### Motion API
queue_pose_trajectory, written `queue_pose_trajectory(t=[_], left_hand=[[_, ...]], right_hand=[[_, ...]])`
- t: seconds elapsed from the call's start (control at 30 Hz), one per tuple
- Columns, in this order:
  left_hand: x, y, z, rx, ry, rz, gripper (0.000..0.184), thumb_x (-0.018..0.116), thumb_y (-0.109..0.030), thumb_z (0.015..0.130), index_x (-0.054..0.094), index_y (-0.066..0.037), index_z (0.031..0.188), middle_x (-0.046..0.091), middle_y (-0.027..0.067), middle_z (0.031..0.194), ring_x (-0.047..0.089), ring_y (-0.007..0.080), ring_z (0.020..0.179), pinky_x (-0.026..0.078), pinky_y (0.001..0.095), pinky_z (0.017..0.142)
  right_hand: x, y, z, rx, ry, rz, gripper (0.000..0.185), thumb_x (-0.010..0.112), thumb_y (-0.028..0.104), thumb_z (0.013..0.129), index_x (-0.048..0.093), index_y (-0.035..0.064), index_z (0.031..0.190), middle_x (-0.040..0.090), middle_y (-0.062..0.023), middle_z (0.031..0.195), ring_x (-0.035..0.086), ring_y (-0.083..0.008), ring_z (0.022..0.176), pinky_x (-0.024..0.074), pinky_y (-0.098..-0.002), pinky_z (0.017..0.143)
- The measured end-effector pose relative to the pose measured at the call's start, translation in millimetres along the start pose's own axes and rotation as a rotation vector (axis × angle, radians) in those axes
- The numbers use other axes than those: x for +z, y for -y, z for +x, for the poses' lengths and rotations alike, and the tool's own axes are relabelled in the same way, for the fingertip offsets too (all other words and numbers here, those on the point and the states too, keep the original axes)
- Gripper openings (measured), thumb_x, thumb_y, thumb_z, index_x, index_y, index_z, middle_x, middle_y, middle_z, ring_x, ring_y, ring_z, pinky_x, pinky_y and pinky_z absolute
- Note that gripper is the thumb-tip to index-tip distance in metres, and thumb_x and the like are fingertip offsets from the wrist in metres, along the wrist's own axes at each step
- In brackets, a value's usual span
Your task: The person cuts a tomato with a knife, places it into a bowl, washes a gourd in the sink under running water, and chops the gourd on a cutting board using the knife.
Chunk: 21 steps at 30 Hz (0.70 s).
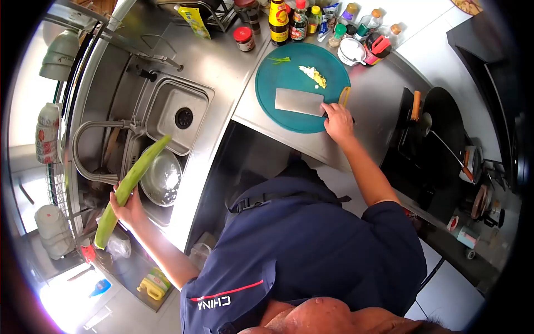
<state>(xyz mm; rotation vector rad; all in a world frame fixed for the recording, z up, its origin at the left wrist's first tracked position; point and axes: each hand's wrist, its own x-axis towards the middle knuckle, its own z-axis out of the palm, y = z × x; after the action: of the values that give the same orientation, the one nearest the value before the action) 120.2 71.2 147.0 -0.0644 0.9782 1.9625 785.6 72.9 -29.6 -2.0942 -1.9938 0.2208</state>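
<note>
A long, pale green gourd (131,188) is gripped near its lower middle by my left hand (129,207), fingers wrapped round it. It slants over the sink's edge, its upper end near the sink basin (177,103). My right hand (338,122) is closed on the handle end of a cleaver (299,101), whose broad blade lies flat on a round teal chopping board (278,123). Chopped white and yellow pieces (315,76) lie above the blade. A few green stalks (279,59) rest at the board's upper left.
A metal bowl (162,181) sits in the second basin, beside the curved tap (78,146). Sauce bottles (278,25) and a red-lidded jar (243,39) line the counter's back. To the right stand a dark wok (448,125) and a ladle (439,140).
</note>
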Motion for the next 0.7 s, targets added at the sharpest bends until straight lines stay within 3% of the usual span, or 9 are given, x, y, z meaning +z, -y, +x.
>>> queue_pose_trajectory(t=[0.1,0.3,0.4,0.53,0.63,0.7], left_hand=[[25.3,30.7,-17.6,-0.132,0.179,-0.056,0.030,0.065,-0.012,0.093,0.059,0.003,0.118,0.062,0.0176,0.124,0.052,0.0334,0.129,0.024,0.0599,0.121],[88.7,124.4,-17.6,-0.423,0.271,-0.093,0.032,0.065,-0.007,0.092,0.056,0.005,0.120,0.059,0.0210,0.126,0.048,0.0360,0.133,0.018,0.0621,0.124],[127.0,182.6,-38.0,-0.529,0.255,-0.016,0.029,0.065,-0.007,0.091,0.056,0.004,0.117,0.058,0.0209,0.118,0.049,0.0366,0.129,0.022,0.0614,0.123],[117.1,268.3,-12.2,-0.712,0.301,0.042,0.026,0.066,-0.011,0.091,0.056,0.002,0.111,0.058,0.0153,0.113,0.053,0.0350,0.119,0.031,0.0623,0.117],[108.6,326.1,-5.9,-0.818,0.337,0.064,0.026,0.066,-0.014,0.092,0.055,0.001,0.111,0.057,0.0137,0.113,0.054,0.0333,0.116,0.032,0.0638,0.116],[89.0,359.0,10.1,-0.858,0.308,0.069,0.034,0.067,-0.015,0.092,0.050,0.000,0.118,0.054,0.0135,0.117,0.052,0.0329,0.118,0.034,0.0645,0.115]], right_hand=[[3.2,-2.0,3.6,0.002,-0.025,-0.003,0.053,0.070,0.006,0.072,0.065,0.0124,0.125,0.062,-0.0094,0.099,0.061,-0.0301,0.100,0.0512,-0.0427,0.088],[-20.0,8.6,-18.3,0.134,-0.070,0.155,0.058,0.064,0.009,0.071,0.063,0.0139,0.129,0.062,-0.0112,0.097,0.061,-0.0328,0.097,0.0534,-0.0452,0.082],[-27.8,7.4,-44.7,0.263,-0.171,0.246,0.057,0.062,0.011,0.071,0.063,0.0130,0.129,0.063,-0.0119,0.094,0.062,-0.0331,0.092,0.0531,-0.0435,0.080],[-45.0,19.2,-76.8,0.521,-0.169,0.390,0.056,0.061,0.013,0.072,0.064,0.0116,0.128,0.062,-0.0113,0.092,0.062,-0.0325,0.087,0.0518,-0.0413,0.079],[-46.6,26.7,-92.8,0.527,-0.256,0.420,0.055,0.060,0.012,0.075,0.064,0.0088,0.130,0.060,-0.0106,0.086,0.060,-0.0281,0.078,0.0503,-0.0368,0.074],[-53.6,42.3,-96.4,0.599,-0.149,0.625,0.050,0.059,0.010,0.081,0.063,0.0050,0.130,0.058,-0.0107,0.080,0.058,-0.0219,0.072,0.0490,-0.0325,0.071]])
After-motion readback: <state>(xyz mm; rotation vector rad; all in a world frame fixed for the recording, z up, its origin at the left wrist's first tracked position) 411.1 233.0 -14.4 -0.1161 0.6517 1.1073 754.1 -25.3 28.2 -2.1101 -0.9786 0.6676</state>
